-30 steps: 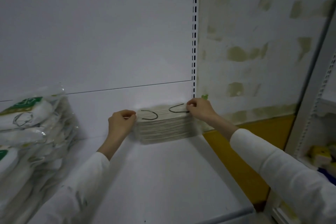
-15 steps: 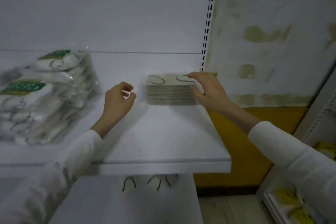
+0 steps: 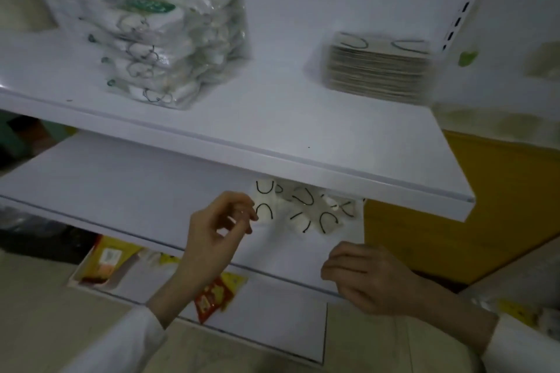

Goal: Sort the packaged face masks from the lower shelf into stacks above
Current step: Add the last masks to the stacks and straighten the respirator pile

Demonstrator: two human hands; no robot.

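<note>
A loose pile of white face masks (image 3: 306, 212) with black ear loops lies on the lower shelf (image 3: 121, 191), partly hidden under the lip of the upper shelf (image 3: 272, 130). My left hand (image 3: 218, 233) hovers just left of the pile with loosely curled fingers, its fingertips at the nearest mask's edge, holding nothing. My right hand (image 3: 369, 278) hangs lower, in front of that shelf's edge, fingers loosely curled and empty. On the upper shelf a neat stack of flat masks (image 3: 378, 70) stands at the right, and bagged masks with green labels (image 3: 172, 36) are heaped at the left.
A slotted upright post (image 3: 466, 0) bounds the shelves at the right, with a yellow wall base (image 3: 485, 206) beyond. Red and yellow snack packets (image 3: 215, 297) and a tray holding a yellow packet (image 3: 106, 260) lie on the bottom shelf below my hands.
Both hands have left the neat stack on the upper shelf and dropped to the lower shelf. The view has tilted down, so the loose masks below now show.
</note>
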